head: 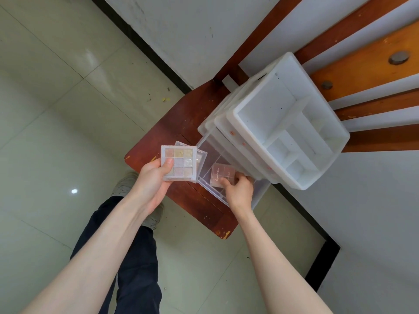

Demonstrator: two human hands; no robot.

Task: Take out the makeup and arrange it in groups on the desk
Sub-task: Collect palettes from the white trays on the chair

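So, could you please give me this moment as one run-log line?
left hand: holds two stacked palettes | right hand: grips pink palette in open clear drawer | organizer: on wooden chair

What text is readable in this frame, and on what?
Script lettering runs along the pink palette that the right hand grips in the open clear drawer: too blurred to read for certain.
Small red marks on the white organizer drawer fronts: too small to tell whether they are text.
Nine-pan palette held in the left hand: no lettering visible.
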